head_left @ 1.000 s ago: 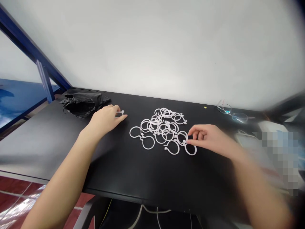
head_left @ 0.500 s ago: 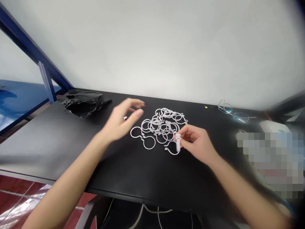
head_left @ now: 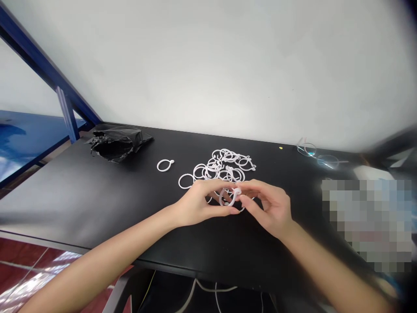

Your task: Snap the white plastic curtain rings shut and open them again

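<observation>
Both my hands meet around one white plastic curtain ring (head_left: 234, 198) above the near side of a pile. My left hand (head_left: 197, 202) curls round it from the left, thumb below and index finger above. From the right, my right hand (head_left: 272, 208) pinches the ring near its knobbed end. Behind and beneath the fingers lies a loose pile of curtain rings (head_left: 215, 166), partly hidden by my hands. One closed curtain ring (head_left: 171, 162) rests apart, left of the pile.
A crumpled black plastic bag (head_left: 140, 138) lies open at the back left of the black table (head_left: 97, 195). Eyeglasses (head_left: 306, 150) sit at the back right, near a blurred-out item (head_left: 371, 221). A white wall (head_left: 208, 78) rises behind, and a blue metal frame (head_left: 67, 108) stands left.
My left hand has moved right and down, from beside the separate ring to the one in my right hand, and closed on it. The separate ring is now uncovered.
</observation>
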